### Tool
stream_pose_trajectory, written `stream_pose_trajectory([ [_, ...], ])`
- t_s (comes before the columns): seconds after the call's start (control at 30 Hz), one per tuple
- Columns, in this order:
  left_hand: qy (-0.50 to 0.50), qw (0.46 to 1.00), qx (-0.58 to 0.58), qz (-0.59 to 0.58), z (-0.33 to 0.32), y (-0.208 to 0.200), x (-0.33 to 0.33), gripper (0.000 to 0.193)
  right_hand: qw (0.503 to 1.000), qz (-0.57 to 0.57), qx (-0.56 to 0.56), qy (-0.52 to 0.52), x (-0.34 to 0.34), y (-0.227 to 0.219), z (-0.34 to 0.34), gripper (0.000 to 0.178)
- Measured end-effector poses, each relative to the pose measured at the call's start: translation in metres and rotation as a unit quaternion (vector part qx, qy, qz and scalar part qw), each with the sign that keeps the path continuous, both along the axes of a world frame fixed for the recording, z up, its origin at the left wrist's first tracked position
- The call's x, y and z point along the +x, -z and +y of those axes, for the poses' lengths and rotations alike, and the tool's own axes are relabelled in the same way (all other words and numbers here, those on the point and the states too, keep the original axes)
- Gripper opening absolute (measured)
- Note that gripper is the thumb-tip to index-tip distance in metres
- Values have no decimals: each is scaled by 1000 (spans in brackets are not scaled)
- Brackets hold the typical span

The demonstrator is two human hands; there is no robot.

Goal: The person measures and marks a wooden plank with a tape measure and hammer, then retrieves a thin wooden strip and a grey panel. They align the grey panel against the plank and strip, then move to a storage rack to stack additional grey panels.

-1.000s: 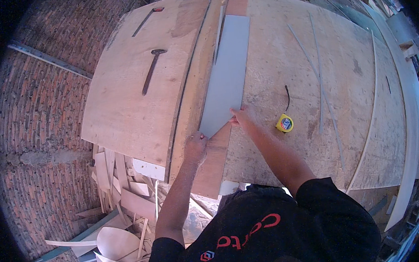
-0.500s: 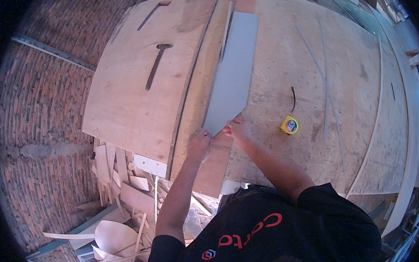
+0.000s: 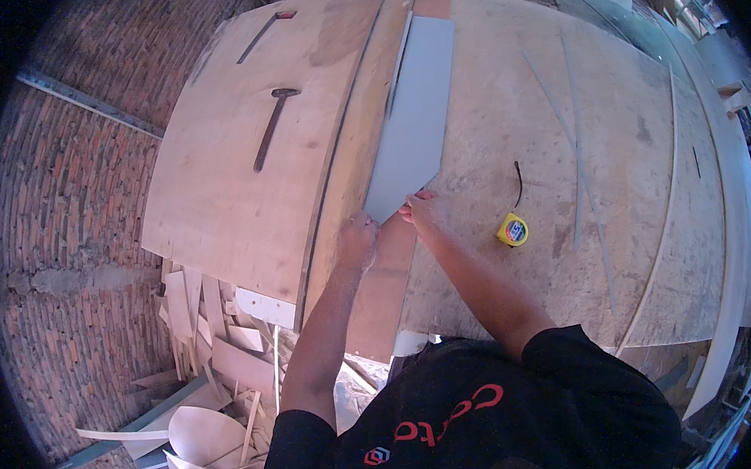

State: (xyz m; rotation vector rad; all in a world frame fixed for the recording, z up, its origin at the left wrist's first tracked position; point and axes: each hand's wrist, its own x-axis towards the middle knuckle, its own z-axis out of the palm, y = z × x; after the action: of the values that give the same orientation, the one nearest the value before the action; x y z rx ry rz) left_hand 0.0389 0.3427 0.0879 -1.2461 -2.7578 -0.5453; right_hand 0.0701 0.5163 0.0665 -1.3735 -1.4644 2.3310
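Observation:
A long pale grey-white panel (image 3: 415,103) with a slanted near end lies on a reddish-brown board (image 3: 382,277) on the plywood worktop. My left hand (image 3: 358,241) is closed at the panel's near left corner. Beside it, my right hand (image 3: 420,209) pinches the slanted near edge with bent fingers. Along the panel's left side runs a yellowish wooden strip (image 3: 339,194), and a thin light strip (image 3: 398,61) leans beside the far part. To the right of my right hand rests a yellow tape measure (image 3: 512,229).
Two hammers, one nearer (image 3: 273,129) and one farther (image 3: 264,37), lie on the left plywood sheet (image 3: 218,184). Thin rods (image 3: 574,145) cross on the right. Wood offcuts (image 3: 218,330) pile on the floor at lower left, by a brick wall (image 3: 55,202).
The panel has slid slightly away from me along the reddish-brown board, with both hands following at its near end. The whole view has shifted a little.

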Motion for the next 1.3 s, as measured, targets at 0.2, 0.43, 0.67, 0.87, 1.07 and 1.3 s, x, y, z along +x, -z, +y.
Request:
stream_pose_trajectory([
  [0.2, -3, 1000, -30, 5, 14, -5, -10, 6, 1000, 0, 31, 6, -11, -10, 12, 20],
  [0.43, -40, 999, 2, -9, 21, -43, 5, 22, 998, -19, 49, -35, -27, -4, 28, 15],
  [0.67, -93, 994, 59, 2, -38, -45, 76, 38, 995, -30, 77, -55, -46, 4, 39, 19],
  [0.87, -151, 985, 64, -48, -78, -48, 140, 31, 994, -35, 89, -49, -58, 5, 52, 19],
  [1.07, -130, 990, -51, -34, -92, -44, 172, 39, 993, -37, 102, -45, -77, 4, 66, 19],
  [1.3, -137, 968, -169, -122, -99, -39, 189, 48, 992, -48, 109, -37, -106, 3, 92, 18],
])
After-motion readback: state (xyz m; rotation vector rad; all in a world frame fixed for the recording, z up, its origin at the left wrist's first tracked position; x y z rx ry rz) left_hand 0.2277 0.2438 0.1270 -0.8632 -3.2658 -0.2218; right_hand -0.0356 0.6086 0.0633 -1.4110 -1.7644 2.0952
